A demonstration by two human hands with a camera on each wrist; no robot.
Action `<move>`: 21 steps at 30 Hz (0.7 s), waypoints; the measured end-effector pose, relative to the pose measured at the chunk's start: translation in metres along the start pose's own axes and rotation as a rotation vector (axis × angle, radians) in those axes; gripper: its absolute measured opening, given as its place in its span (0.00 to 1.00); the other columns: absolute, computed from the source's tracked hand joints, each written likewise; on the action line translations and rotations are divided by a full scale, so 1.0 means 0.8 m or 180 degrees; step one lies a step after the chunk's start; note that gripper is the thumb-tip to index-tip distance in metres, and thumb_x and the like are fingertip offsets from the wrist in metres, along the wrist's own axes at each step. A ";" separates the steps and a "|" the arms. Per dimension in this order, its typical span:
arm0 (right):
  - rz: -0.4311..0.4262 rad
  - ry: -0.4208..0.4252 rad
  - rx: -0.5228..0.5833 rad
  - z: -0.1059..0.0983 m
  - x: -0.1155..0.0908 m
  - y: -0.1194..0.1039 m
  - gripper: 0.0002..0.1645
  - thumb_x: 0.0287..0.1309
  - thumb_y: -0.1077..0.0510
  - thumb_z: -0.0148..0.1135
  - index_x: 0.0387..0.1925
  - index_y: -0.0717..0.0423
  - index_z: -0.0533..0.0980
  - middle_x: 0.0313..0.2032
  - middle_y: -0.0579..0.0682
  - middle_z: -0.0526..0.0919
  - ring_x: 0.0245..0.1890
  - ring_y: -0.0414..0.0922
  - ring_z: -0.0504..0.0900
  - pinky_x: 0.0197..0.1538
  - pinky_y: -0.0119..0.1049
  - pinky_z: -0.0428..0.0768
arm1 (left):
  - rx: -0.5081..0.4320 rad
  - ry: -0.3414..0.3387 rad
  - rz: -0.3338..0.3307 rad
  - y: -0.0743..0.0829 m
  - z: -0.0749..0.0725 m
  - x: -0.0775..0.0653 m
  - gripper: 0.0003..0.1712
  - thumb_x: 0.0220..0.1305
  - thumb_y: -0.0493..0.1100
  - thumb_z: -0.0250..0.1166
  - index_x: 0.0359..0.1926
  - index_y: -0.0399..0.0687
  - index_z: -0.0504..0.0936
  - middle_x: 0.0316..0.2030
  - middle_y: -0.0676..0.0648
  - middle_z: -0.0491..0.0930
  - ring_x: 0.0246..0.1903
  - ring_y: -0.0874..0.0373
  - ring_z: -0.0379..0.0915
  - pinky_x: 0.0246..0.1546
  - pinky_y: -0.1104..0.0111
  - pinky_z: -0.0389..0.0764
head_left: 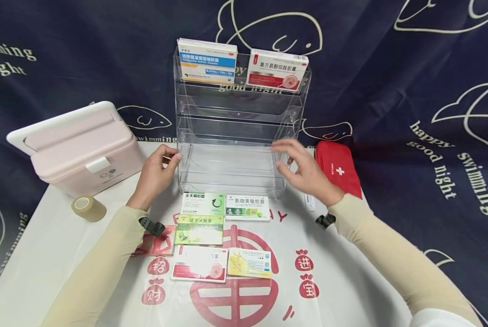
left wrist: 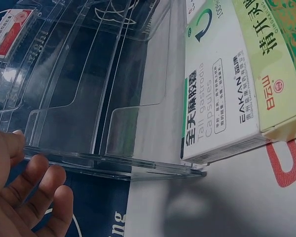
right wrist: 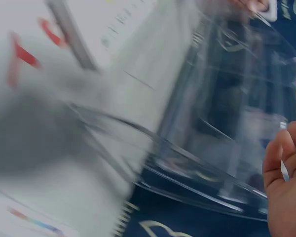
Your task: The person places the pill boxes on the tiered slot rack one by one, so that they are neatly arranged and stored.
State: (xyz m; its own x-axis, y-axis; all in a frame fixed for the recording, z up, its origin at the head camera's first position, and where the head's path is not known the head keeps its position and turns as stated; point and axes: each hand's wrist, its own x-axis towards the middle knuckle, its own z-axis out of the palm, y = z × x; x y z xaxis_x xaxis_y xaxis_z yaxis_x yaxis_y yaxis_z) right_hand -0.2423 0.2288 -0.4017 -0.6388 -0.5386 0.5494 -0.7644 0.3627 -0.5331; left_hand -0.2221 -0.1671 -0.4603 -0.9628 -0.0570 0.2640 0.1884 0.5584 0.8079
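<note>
Nearest the person, a red-and-white box (head_left: 199, 264) and a yellow-and-white box (head_left: 249, 263) lie on the counter (head_left: 337, 281). Beyond them stands the clear rack (head_left: 231, 156). The left hand (head_left: 155, 172) has its grip loosely curled at one side edge; whether it pinches, I can't quite tell. The right hand (head_left: 303, 170), grip parted and holding nothing, hovers by the other. Two medicine boxes (head_left: 207, 63) sit in the top tier.

Room type unclear, a tabletop setting, fish-print fabric (head_left: 391, 68) behind, printed white tablecloth (head_left: 333, 281), medicine boxes (head_left: 200, 263), clear tiered rack (head_left: 235, 159)
</note>
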 end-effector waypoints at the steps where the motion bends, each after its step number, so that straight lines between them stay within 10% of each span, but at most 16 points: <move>1: 0.0034 -0.0083 0.0030 0.007 -0.009 0.000 0.23 0.59 0.71 0.66 0.57 0.60 0.79 0.60 0.56 0.77 0.56 0.50 0.75 0.38 0.42 0.75 | 0.0000 0.0010 -0.0004 0.000 0.000 0.000 0.15 0.75 0.48 0.61 0.51 0.40 0.78 0.45 0.41 0.82 0.45 0.47 0.77 0.47 0.56 0.74; 21: 0.0626 -0.1253 0.0124 0.088 -0.103 0.014 0.18 0.64 0.64 0.68 0.56 0.55 0.82 0.56 0.46 0.83 0.58 0.44 0.77 0.59 0.46 0.73 | -0.0051 0.0034 0.0043 -0.002 -0.001 -0.001 0.15 0.75 0.47 0.62 0.50 0.40 0.78 0.45 0.41 0.82 0.44 0.47 0.77 0.47 0.56 0.75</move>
State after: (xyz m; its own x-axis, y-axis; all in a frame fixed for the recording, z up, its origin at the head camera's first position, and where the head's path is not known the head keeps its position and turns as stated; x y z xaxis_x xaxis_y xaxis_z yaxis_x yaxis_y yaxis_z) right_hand -0.1917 0.2236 -0.4981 -0.6838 -0.7136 0.1522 -0.6230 0.4623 -0.6310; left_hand -0.2212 -0.1685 -0.4619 -0.9581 -0.0585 0.2804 0.2045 0.5457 0.8126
